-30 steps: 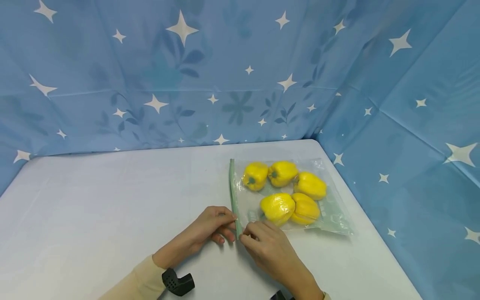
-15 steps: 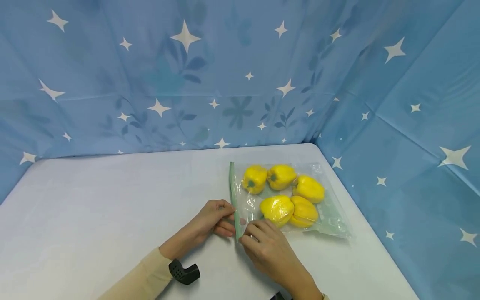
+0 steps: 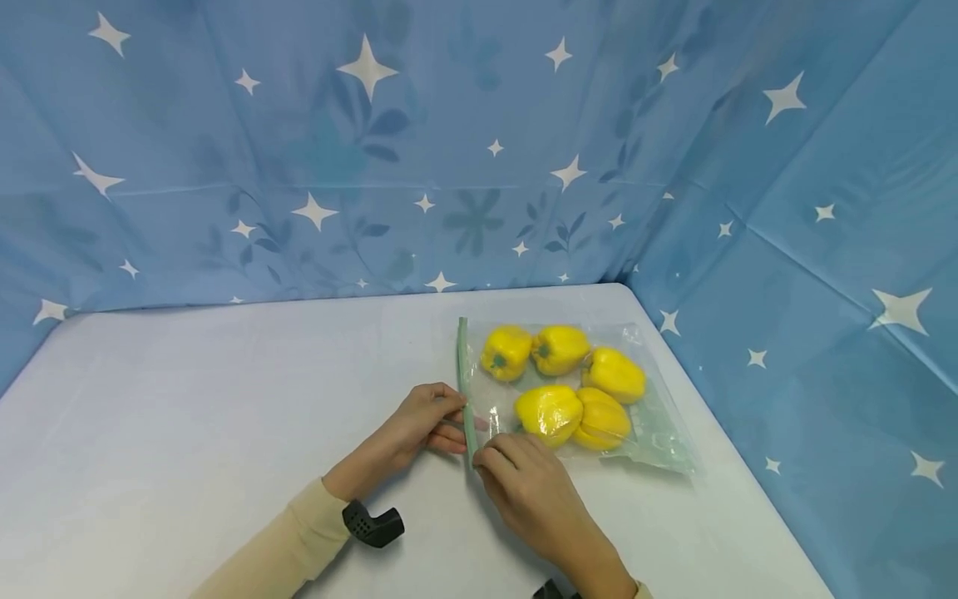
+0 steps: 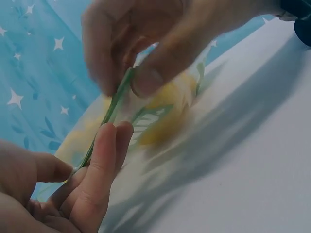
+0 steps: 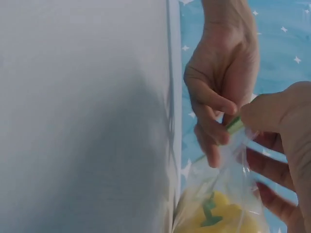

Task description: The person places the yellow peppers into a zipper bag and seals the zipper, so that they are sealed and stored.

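A clear zip bag [image 3: 662, 433] with a green zip strip [image 3: 461, 349] along its left edge lies on the table. Inside are several yellow bell peppers [image 3: 614, 374] with green stems. My left hand [image 3: 415, 426] pinches the strip between thumb and fingers, its other fingers reaching under the bag. Closer to me, my right hand [image 3: 533, 495] pinches the strip's near end. In the left wrist view the green strip [image 4: 112, 108] runs up from the left fingers to the right thumb and fingers. The right wrist view has the strip [image 5: 235, 125] between both hands, with the peppers blurred below.
A white table [image 3: 224, 433] extends to the left of the bag. Blue star-patterned curtain [image 3: 419, 150] hangs behind it and along the right side, near the bag's right edge. A black wrist device [image 3: 372, 524] sits at my left cuff.
My left hand has slid along the green strip, away from its near end. My right hand stays at that end, with the gap between the hands wider. The peppers keep their arrangement.
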Motion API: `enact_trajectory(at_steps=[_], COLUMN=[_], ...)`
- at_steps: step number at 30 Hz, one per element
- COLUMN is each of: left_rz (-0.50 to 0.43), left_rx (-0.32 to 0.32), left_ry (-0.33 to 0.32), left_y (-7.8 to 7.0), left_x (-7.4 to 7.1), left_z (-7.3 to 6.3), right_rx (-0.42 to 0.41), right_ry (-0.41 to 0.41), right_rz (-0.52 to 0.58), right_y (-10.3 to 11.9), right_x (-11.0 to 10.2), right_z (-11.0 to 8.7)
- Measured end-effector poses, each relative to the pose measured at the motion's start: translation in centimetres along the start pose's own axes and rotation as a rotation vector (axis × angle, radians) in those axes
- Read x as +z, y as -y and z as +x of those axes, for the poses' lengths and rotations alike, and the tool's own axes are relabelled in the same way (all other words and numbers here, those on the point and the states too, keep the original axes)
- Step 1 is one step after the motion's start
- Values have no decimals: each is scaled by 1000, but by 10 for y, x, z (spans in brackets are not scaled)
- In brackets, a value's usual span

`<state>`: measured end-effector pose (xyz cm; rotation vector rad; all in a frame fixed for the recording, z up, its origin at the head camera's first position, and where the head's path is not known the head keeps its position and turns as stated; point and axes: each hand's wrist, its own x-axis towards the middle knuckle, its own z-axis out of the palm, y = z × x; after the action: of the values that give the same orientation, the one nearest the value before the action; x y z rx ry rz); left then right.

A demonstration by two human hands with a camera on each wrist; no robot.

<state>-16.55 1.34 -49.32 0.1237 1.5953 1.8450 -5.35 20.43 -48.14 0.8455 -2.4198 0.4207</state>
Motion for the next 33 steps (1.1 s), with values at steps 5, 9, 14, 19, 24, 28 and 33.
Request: enact_trajectory(at_steps=[5, 9, 14, 19, 24, 28, 33], left_rz=[2, 5, 3, 12, 11, 31, 33], left_rx=[-12, -13, -15, -4, 3, 19, 37], left_ry=[8, -3, -30, -52, -67, -66, -81], left_y=[-1, -2, -3, -3, -5, -7, -9], left_x=[1, 2, 3, 2, -2, -4, -5], left_z=[-1, 1, 4, 10, 16, 21, 27], right_rx=[54, 93, 91, 83, 24, -4, -9], right_ry=[17, 17, -30, -41, -62, -76, -78], right_rz=[-35, -41, -6, 17, 26, 27, 12], right_y=[-1, -3, -5, -6, -8, -8, -8], right_x=[1, 2, 6, 7, 8, 9, 7], right_z=[0, 0, -1, -1, -1, -2, -1])
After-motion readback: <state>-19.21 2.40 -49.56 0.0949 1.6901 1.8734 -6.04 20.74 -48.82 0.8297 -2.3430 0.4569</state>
